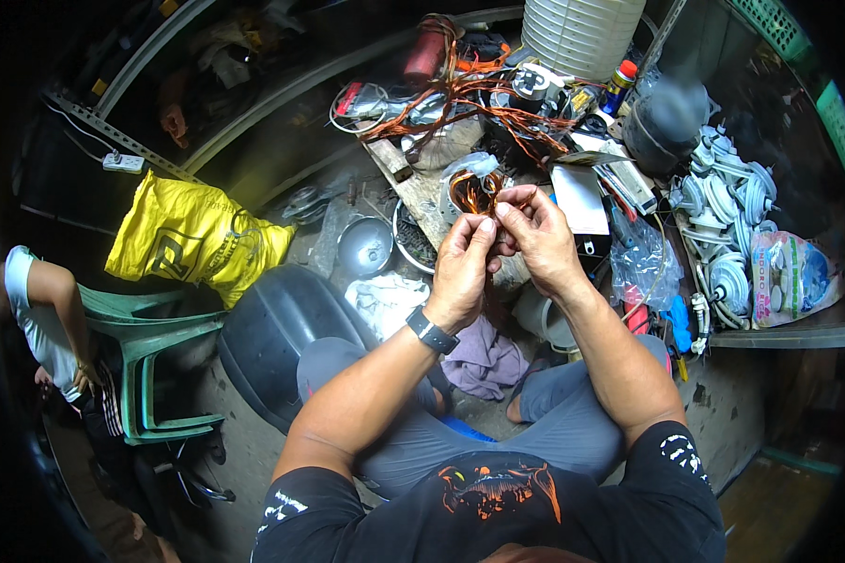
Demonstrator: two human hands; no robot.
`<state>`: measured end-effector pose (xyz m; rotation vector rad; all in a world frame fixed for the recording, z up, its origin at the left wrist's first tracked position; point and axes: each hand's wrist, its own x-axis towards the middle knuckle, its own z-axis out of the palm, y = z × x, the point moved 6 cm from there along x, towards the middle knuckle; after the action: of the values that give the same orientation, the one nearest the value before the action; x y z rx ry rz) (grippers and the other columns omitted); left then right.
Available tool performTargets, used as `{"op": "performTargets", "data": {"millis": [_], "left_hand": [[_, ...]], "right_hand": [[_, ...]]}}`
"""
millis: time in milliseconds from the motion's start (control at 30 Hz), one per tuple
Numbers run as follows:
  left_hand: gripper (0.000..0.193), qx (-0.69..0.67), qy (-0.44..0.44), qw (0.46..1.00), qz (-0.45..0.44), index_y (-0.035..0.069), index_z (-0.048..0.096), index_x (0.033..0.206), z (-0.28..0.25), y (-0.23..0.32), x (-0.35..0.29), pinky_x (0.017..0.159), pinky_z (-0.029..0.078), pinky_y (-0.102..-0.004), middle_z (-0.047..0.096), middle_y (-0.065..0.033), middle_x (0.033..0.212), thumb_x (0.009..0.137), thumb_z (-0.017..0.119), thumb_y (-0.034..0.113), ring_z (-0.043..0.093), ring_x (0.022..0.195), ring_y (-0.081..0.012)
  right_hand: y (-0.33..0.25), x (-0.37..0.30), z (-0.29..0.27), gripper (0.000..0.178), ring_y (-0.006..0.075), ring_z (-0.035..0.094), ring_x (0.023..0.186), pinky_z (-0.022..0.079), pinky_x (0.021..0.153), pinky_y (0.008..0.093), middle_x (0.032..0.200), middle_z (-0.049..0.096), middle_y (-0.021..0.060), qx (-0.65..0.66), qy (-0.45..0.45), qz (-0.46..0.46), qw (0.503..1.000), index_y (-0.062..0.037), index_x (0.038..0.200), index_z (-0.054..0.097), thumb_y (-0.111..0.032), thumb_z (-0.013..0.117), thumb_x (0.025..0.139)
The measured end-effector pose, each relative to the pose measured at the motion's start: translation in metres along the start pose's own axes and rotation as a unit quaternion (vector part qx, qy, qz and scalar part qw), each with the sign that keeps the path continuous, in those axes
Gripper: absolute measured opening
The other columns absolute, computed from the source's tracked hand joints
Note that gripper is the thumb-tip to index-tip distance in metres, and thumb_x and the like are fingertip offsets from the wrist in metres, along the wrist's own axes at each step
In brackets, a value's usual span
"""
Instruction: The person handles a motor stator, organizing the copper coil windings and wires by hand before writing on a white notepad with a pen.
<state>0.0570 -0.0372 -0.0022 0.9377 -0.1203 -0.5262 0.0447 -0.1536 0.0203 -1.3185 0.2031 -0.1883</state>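
A ring of copper wire [477, 194], with pale translucent material at its far side, is in front of me at mid-picture. My left hand [458, 269] pinches with thumb and forefinger at the ring's near edge. Close beside it, my right hand [538, 242] is closed in a pinch at the same wire, its thumb nearly meeting the left one. The exact strand between the fingertips is too small to make out. Beyond the hands, orange-brown wires [526, 120] lie in a tangle over the cluttered work surface.
To the right are a white notepad [580, 199], a heap of grey fan motors [723, 202] and a plastic bag [640, 267]. A metal bowl [365, 246], black rounded case [286, 342] and yellow sack [197, 239] stand left. Another person [52, 319] is beside green chairs [145, 352].
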Motion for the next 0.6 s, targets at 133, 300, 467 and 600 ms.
{"op": "performTargets", "data": {"millis": [133, 300, 467, 600], "left_hand": [[0.015, 0.014, -0.001, 1.000, 0.007, 0.008, 0.055, 0.104, 0.0013, 0.0007, -0.0002, 0.062, 0.043, -0.0189, 0.063, -0.0018, 0.089, 0.104, 0.051, 0.023, 0.059, 0.077, -0.0065], [0.015, 0.027, 0.002, 1.000, 0.011, 0.008, 0.054, 0.103, 0.0003, 0.0002, -0.0006, 0.062, 0.043, -0.0190, 0.063, -0.0015, 0.088, 0.104, 0.051, 0.023, 0.059, 0.077, -0.0061], [0.015, 0.039, -0.009, 0.999, 0.011, 0.009, 0.053, 0.106, -0.0024, 0.0000, 0.0005, 0.063, 0.042, -0.0213, 0.061, -0.0011, 0.094, 0.103, 0.054, 0.024, 0.062, 0.080, -0.0098], [0.015, 0.034, -0.003, 0.999, 0.006, 0.009, 0.053, 0.106, -0.0039, -0.0017, 0.0004, 0.063, 0.042, -0.0213, 0.062, -0.0015, 0.096, 0.103, 0.053, 0.024, 0.061, 0.080, -0.0094]], "right_hand": [[0.0014, 0.0002, 0.0002, 0.012, 0.0038, 0.050, 0.062, 0.043, 0.053, 0.0191, 0.077, 0.055, -0.0023, 0.003, -0.007, 0.015, 1.000, -0.0044, 0.103, 0.060, -0.013, 0.064, 0.097], [0.0042, 0.0007, -0.0014, 0.011, 0.0035, 0.050, 0.062, 0.042, 0.052, 0.0187, 0.076, 0.055, -0.0027, -0.018, 0.005, 0.018, 1.000, -0.0057, 0.100, 0.060, -0.014, 0.065, 0.096], [0.0049, 0.0004, -0.0004, 0.009, 0.0035, 0.050, 0.062, 0.042, 0.052, 0.0186, 0.077, 0.055, -0.0028, -0.020, -0.003, 0.020, 1.000, -0.0066, 0.099, 0.059, -0.014, 0.064, 0.097], [0.0057, 0.0002, 0.0006, 0.010, 0.0035, 0.050, 0.062, 0.042, 0.052, 0.0187, 0.077, 0.055, -0.0027, -0.004, -0.002, 0.018, 1.000, -0.0067, 0.100, 0.058, -0.015, 0.063, 0.097]]}}
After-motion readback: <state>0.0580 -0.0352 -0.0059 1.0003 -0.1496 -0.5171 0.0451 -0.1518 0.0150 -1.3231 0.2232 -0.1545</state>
